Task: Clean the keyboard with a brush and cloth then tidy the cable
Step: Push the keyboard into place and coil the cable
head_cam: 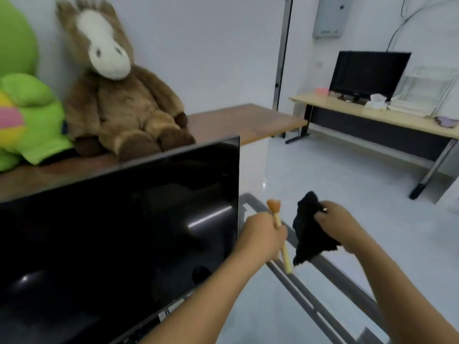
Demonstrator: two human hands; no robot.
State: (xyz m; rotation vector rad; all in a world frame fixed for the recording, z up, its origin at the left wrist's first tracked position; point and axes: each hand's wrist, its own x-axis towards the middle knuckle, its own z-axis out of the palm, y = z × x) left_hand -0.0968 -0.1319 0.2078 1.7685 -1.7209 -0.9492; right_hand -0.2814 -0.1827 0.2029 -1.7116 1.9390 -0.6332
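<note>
My left hand (260, 235) is closed around a small wooden brush (279, 229), its orange bristles pointing up and its handle sticking down past my palm. My right hand (340, 225) grips a crumpled black cloth (309, 230) that hangs down beside the brush. Both hands are raised just right of a dark monitor (119, 219), over the metal edge of a glass desk (320, 264). No keyboard or cable shows in this view.
A brown plush horse (116, 95) and a green plush toy (27, 115) sit on a wooden shelf (243, 120) behind the monitor. Across the pale floor stands another desk (372, 115) with a second monitor (367, 73) and paper trays.
</note>
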